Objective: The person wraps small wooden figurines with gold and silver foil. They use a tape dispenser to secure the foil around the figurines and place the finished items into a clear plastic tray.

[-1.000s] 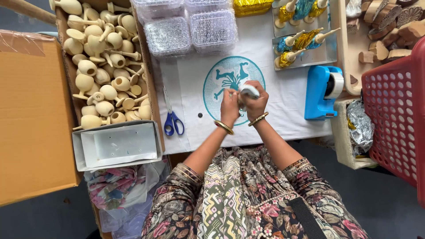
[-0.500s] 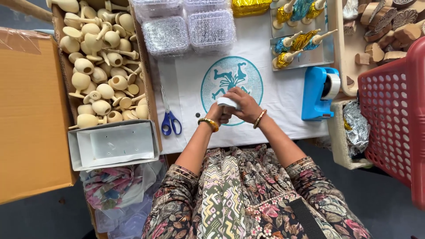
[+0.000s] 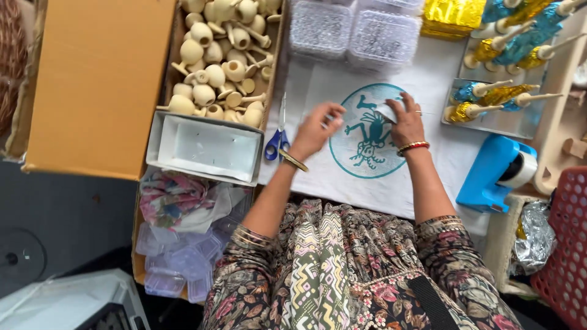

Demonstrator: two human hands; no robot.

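A small pale, silvery piece (image 3: 386, 112) — seemingly thin foil or paper, its exact shape too small to make out — lies just above the middle of the frame, on the teal round print of the white cloth (image 3: 318, 85) covering the bench. The right hand (image 3: 406, 122) rests on its right edge, fingers (image 3: 397, 105) pressing it flat. The left hand (image 3: 318, 129) — fingers loosely curled — sits just to its left, near the blue-handled scissors (image 3: 278, 137) lying closed, blades pointing to the top of the frame.

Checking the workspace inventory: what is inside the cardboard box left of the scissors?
The cardboard box holds a heap of plain unpainted clay pots with handles. Whatever lies beneath the heap is covered.
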